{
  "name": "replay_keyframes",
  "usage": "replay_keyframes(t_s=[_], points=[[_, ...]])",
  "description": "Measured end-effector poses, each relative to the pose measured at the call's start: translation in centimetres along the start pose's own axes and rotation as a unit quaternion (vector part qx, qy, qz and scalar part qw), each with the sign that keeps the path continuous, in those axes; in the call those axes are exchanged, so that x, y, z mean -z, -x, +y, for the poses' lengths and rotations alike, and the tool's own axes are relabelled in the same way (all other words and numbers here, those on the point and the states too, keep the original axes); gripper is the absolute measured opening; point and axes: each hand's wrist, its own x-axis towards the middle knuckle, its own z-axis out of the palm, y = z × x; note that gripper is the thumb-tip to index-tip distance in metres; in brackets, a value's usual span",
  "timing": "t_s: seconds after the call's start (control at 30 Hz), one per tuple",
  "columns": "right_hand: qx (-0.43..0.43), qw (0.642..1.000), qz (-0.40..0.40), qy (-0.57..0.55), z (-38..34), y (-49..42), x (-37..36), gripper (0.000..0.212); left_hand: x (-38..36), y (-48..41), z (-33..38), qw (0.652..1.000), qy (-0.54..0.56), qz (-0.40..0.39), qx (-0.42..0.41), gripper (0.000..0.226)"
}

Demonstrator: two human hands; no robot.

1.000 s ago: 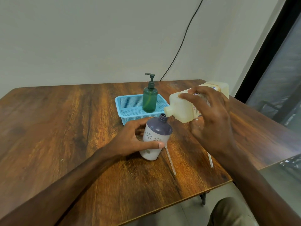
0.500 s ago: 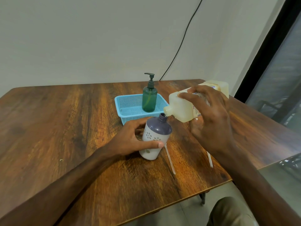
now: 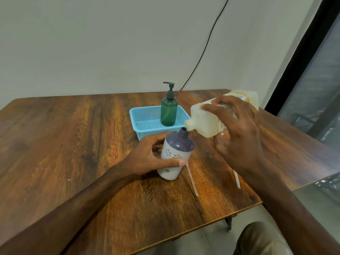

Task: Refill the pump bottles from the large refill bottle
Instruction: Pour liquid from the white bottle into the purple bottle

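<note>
- Brown wood of the table lies nearest us. Two thin white tubes lie flat on it, in the same spots as a second ago. We take them for pulled-out pump stems, though their heads are hidden.
- Our left hand wraps fingers and thumb round the purple-and-white bottle. The bottle stands on the table leaning to the right, its neck open and no pump on it. Grip and tilt match the earlier views.
- Our right hand grips the big pale refill bottle from above and holds it almost on its side. Its spout sits just over the open neck, touching or nearly so. Over the last second it barely moves.
- So almost nothing changes, and we read that as a steady pour in progress. We see no stream and no level inside, so we cannot tell how full the bottle is.
- Behind, the green pump bottle stands upright in the blue basket with its pump on, untouched. We cannot tell whether it is already refilled.
- Farthest off, a dark cable runs up the wall.
</note>
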Motion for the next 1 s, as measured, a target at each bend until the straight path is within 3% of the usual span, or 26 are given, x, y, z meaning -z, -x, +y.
replay_keyframes(t_s=[0.27, 0.47, 0.8, 1.0], points=[[-0.002, 1.0, -0.003, 0.003, -0.03, -0.11, 0.02, 0.077, 0.01, -0.02, -0.14, 1.0, 0.001, 0.002, 0.004, 0.058], [0.012, 1.0, -0.005, -0.004, -0.07, -0.14, 0.23, 0.064, -0.03, 0.1, 0.13, 1.0, 0.006, 0.0, -0.007, 0.054], [0.013, 1.0, -0.006, 0.008, 0.23, -0.05, 0.33, 0.079, -0.19, 0.09, 0.28, 1.0, 0.014, 0.01, -0.014, 0.06], [0.027, 1.0, -0.001, 0.011, 0.19, 0.05, 0.63, 0.072, -0.26, -0.07, 0.25, 1.0, 0.014, 0.012, -0.022, 0.065]])
